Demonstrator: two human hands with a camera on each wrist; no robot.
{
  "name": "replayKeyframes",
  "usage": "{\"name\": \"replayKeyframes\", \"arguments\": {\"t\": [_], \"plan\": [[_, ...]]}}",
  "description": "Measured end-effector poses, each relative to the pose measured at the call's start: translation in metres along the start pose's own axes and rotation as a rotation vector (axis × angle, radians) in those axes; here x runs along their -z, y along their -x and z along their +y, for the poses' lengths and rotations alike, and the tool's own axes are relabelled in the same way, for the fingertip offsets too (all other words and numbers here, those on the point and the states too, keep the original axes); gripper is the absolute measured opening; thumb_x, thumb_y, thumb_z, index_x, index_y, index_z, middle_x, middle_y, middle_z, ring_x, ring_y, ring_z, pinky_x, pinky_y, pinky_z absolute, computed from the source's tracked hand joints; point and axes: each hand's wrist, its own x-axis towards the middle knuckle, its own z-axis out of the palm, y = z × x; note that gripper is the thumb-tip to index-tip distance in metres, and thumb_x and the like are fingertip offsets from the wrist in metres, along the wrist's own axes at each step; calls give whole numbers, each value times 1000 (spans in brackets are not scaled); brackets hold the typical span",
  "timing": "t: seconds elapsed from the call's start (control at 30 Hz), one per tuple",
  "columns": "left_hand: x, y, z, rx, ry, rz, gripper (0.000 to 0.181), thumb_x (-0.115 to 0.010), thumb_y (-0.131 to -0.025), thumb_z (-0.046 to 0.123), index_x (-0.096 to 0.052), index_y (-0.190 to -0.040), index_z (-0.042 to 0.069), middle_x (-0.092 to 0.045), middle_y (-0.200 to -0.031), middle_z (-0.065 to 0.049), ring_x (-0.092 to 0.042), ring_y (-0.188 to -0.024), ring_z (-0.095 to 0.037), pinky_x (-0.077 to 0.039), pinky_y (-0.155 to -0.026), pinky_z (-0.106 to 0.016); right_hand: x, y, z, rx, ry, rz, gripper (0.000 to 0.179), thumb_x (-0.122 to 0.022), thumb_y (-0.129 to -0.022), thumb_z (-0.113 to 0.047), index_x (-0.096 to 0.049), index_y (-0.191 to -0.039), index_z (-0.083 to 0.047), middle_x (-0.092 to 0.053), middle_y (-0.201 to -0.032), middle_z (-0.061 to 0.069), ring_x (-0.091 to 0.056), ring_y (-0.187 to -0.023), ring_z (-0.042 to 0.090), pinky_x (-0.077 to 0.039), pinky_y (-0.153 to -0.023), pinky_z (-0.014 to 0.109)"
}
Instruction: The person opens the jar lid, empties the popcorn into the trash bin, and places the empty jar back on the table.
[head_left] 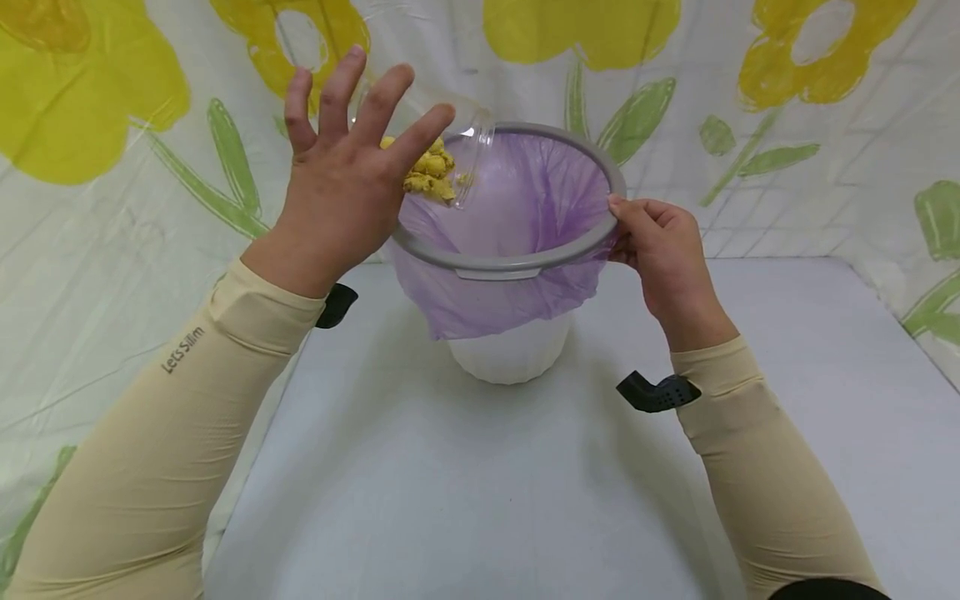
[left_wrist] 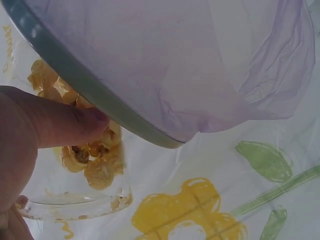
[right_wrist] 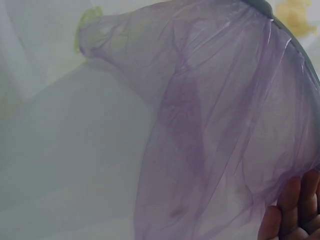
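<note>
A white trash bin [head_left: 513,357] with a grey rim [head_left: 498,264] stands upright on the table, lined with a purple bag [head_left: 498,304] folded outward over the rim. My left hand [head_left: 341,187] holds a clear jar [head_left: 480,154] on its side at the rim's left, its mouth toward the bin. Yellow popcorn [head_left: 431,175] lies inside the jar. In the left wrist view the thumb [left_wrist: 75,122] presses across the jar's side, over the popcorn [left_wrist: 100,172]. My right hand [head_left: 663,254] pinches the rim's right side, thumb on top; its fingertips [right_wrist: 290,205] touch the bag from below.
The bin stands on a white-covered table [head_left: 465,483]. Close behind hangs a pale curtain [head_left: 705,50] printed with yellow flowers and green leaves. Black wrist mounts [head_left: 658,393] sit on both forearms, over beige sleeves [head_left: 765,450]. A dark shape [head_left: 828,590] shows at the lower right.
</note>
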Motion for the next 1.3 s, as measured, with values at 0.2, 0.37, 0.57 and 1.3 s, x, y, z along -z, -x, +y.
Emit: {"name": "replayKeyframes", "arguments": {"t": [0.2, 0.37, 0.57, 1.3], "plan": [[-2, 2, -2, 2, -2, 1, 54, -38, -104, 2, -50, -151, 27, -41, -157, -14, -21, -155, -40, -10, -119, -64, -2, -1, 1, -3, -1, -1, 20, -73, -100, -19, -76, -84, -8, -70, -69, 0, -66, -62, 10, -58, -67, 25], [-4, 5, -2, 15, 7, 15, 51, -39, -104, 3, -53, -147, 27, -44, -152, -13, -23, -154, -39, -10, -119, -64, -1, 0, 1, -7, -1, 0, 20, -73, -100, -19, -77, -84, -9, -70, -69, 0, -67, -63, 10, -58, -67, 24], [-2, 6, -2, 18, 4, -6, 55, -45, -104, 3, -50, -152, 27, -41, -158, -14, -21, -155, -40, -9, -119, -65, -1, 1, 1, -5, 0, -1, 20, -73, -100, -19, -77, -84, -9, -70, -69, 0, -66, -63, 10, -57, -67, 24], [-4, 5, -2, -30, -43, -11, 54, -42, -105, 5, -48, -153, 29, -41, -157, -13, -21, -155, -40, -11, -118, -65, 0, 0, 1, -13, -2, 4, 19, -73, -100, -19, -76, -84, -8, -68, -68, 0, -63, -61, 10, -55, -65, 24]]}}
